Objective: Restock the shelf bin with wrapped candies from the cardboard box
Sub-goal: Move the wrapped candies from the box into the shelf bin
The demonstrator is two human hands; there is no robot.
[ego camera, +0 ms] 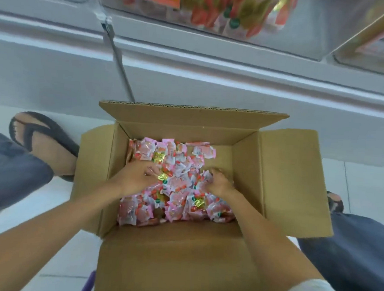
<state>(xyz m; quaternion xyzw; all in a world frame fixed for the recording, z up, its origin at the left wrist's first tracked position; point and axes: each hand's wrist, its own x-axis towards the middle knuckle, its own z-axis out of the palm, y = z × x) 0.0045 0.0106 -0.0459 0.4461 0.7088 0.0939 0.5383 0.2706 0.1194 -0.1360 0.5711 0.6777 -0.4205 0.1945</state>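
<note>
An open cardboard box (283, 180) stands on the floor in front of me, its flaps folded out. Inside lies a heap of pink, red and gold wrapped candies (177, 189). Both my hands are down in the heap. My left hand (137, 175) has its fingers curled into the candies at the middle left. My right hand (219, 182) digs in at the right, fingers bent around candies. Above, a clear shelf bin (228, 15) holds more of the same candies.
White shelf fronts (191, 62) rise behind the box, with a metal upright (119, 60) between sections. My knees and sandalled feet (40, 140) flank the box on a white tiled floor. Another bin with a printed label (379, 42) sits at the upper right.
</note>
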